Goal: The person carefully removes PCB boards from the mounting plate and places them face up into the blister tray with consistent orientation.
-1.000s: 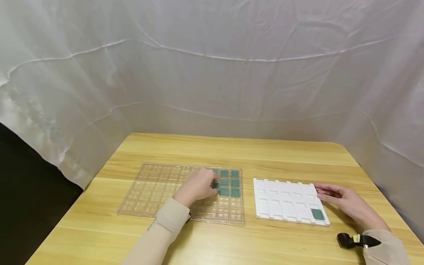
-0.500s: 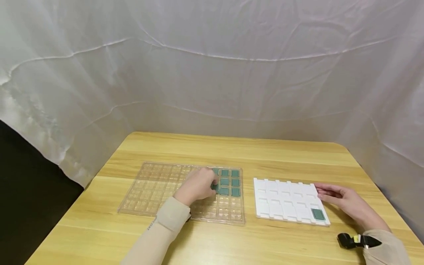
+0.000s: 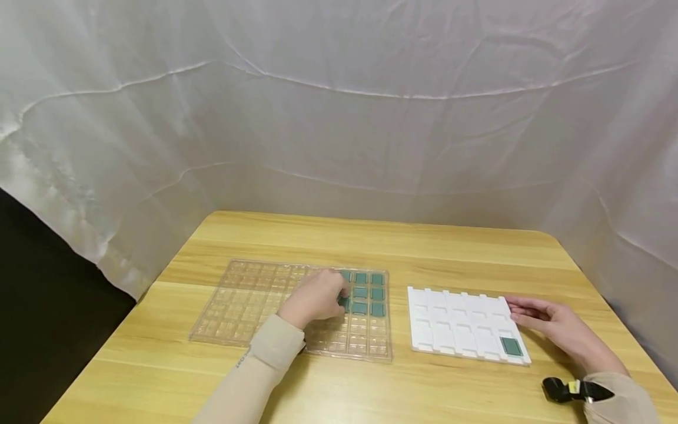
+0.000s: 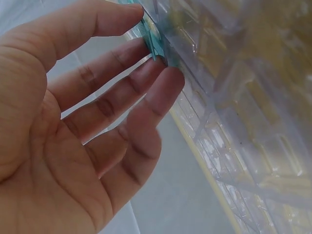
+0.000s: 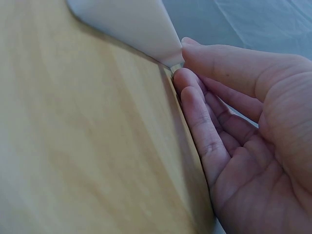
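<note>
My left hand [image 3: 316, 295] is over the clear plastic tray [image 3: 238, 306], its thumb and fingertips at a small green chip [image 3: 343, 302]. In the left wrist view, the thumb and forefinger of the left hand [image 4: 92, 97] pinch the chip [image 4: 152, 36] by its edges, close against the tray's pockets; the other fingers are loosely bent. My right hand [image 3: 548, 323] rests beside the white slotted tray [image 3: 450, 321], thumb and fingertips at its right edge. In the right wrist view, the thumb of the right hand [image 5: 243, 117] touches the white tray's wall [image 5: 141, 29], with relaxed fingers along the table.
Several more green chips [image 3: 377, 293] sit in the right-hand columns of the clear tray. One green chip [image 3: 511, 346] lies in the white tray's near right slot. Both trays stand on a wooden table [image 3: 371, 235], with a pale cloth curtain [image 3: 344, 129] behind it.
The chip at my left fingers stood slightly tilted a second ago and now lies flatter in its pocket. The left hand hardly moved; the right hand still rests at the white tray's edge.
</note>
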The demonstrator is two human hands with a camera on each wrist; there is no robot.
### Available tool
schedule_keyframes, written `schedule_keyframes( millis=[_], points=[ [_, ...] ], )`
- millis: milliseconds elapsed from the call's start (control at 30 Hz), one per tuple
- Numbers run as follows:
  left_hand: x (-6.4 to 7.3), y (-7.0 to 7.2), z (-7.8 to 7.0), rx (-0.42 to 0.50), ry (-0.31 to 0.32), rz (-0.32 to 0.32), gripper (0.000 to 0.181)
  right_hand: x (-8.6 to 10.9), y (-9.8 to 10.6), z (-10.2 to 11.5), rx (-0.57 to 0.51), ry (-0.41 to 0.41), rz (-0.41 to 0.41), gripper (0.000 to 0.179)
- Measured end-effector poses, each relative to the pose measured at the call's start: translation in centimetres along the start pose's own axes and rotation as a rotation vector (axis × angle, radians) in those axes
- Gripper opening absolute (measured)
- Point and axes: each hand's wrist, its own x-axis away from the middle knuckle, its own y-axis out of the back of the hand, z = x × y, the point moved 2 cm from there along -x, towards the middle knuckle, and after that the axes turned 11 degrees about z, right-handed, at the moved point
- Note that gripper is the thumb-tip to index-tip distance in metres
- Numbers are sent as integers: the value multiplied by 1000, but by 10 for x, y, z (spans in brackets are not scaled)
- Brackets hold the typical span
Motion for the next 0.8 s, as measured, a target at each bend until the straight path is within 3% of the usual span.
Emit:
schedule_keyframes(
  millis=[267,800],
  points=[
    [-2,-2,3,82,-7,18,17,0,0,1,-1,-50,16,65],
    [-2,-2,4,118,-10,27,17,0,-1,-1,-4,-18,1,61]
  ],
)
